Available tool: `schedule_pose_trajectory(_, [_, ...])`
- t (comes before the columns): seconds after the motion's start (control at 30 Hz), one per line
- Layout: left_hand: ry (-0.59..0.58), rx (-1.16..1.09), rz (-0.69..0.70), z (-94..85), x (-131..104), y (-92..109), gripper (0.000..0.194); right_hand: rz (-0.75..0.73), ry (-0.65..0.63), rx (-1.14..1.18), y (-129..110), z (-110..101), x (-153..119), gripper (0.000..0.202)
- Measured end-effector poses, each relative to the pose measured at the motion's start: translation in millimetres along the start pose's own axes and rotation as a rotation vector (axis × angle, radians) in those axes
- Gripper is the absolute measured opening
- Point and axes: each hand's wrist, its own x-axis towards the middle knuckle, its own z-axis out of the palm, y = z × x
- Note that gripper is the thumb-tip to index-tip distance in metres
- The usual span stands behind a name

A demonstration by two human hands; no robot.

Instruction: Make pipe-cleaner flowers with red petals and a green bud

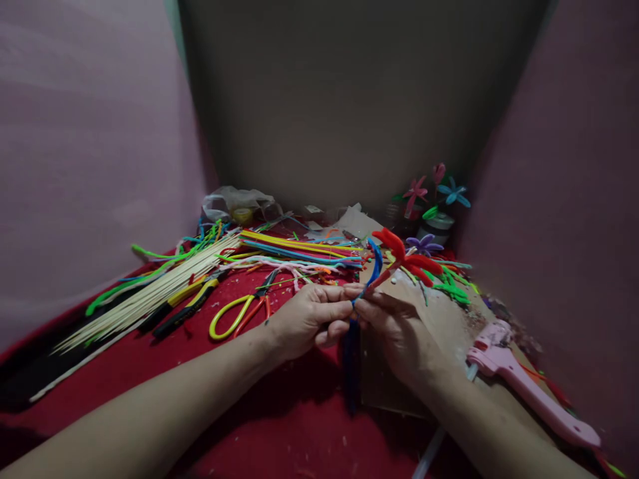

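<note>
Between my fingertips is a red pipe-cleaner flower [399, 249] on a thin stem, tilted up to the right. A blue pipe cleaner [375, 263] crosses the stem, one end curving up and the rest hanging below my hands. My right hand [399, 326] grips the stem between thumb and fingers. Touching it, my left hand [319, 313] pinches the blue pipe cleaner against the stem. Under my right hand lies a cardboard sheet [387, 382]. Left of my left hand are scissors [234, 319] with yellow and red handles.
Yellow-and-black pliers [187, 303] and a bundle of pale sticks [150, 299] lie left. Coloured pipe cleaners [299, 243] spread across the back. A pink glue gun [524, 379] rests right. Finished flowers [453, 191] stand by a jar [435, 228] at back right.
</note>
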Motion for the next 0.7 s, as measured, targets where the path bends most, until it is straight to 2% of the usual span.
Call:
schedule_pose_trajectory(0.1, [0.079,0.218,0.068,2.6,-2,-1,0.019,0.008,0.092,-0.002,-5,3,-1,0.015])
schedule_pose_trajectory(0.2, [0.232,0.570,0.270,5.4,-4,-8,0.013,0.017,0.168,-0.106,-11,5,-3,0.011])
schedule_pose_trajectory(0.3, [0.305,0.710,0.396,7.5,-5,-13,0.012,-0.033,0.151,-0.192,-11,4,-3,0.014])
schedule_pose_trajectory(0.4, [0.257,0.512,0.267,7.8,-5,-10,0.017,-0.064,0.091,-0.198,-7,-1,-3,0.018])
schedule_pose_trajectory(0.47, [0.206,0.359,0.157,6.0,-3,-6,0.018,-0.049,0.050,-0.189,-6,-4,-2,0.020])
schedule_pose_trajectory(0.57, [0.117,0.187,0.064,-0.6,0,-3,0.015,-0.015,0.022,-0.154,-7,-7,0,0.020])
schedule_pose_trajectory(0.7, [-0.067,-0.085,-0.061,-9.7,3,-6,0.017,0.007,-0.032,-0.048,-9,-6,1,0.018])
